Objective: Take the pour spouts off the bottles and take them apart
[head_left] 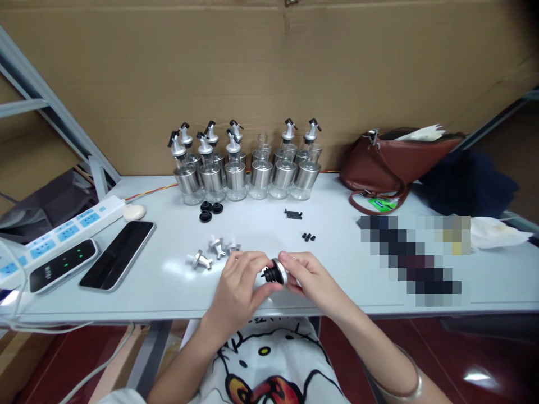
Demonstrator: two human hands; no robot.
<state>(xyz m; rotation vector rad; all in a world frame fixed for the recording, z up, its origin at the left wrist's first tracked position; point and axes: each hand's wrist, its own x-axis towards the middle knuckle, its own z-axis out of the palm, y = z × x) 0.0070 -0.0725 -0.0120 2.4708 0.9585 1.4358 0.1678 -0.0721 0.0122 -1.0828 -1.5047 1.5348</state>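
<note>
Black stopper (pixel 272 274) and silver cap (pixel 281 271) meet over the table (pixel 147 302), near its front edge. Left hand (pixel 241 279) curls around the stopper; right hand (pixel 312 276) pinches the cap. Joining appears in progress; the next move likely calls for aligned, even pressure.

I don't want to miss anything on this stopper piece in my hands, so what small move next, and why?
Probably roll the stopper piece with your left hand to check its far end: your right hand mostly hides that, while spouts fitted on several bottles carry black tips, and loose black parts lie on the table.
</note>
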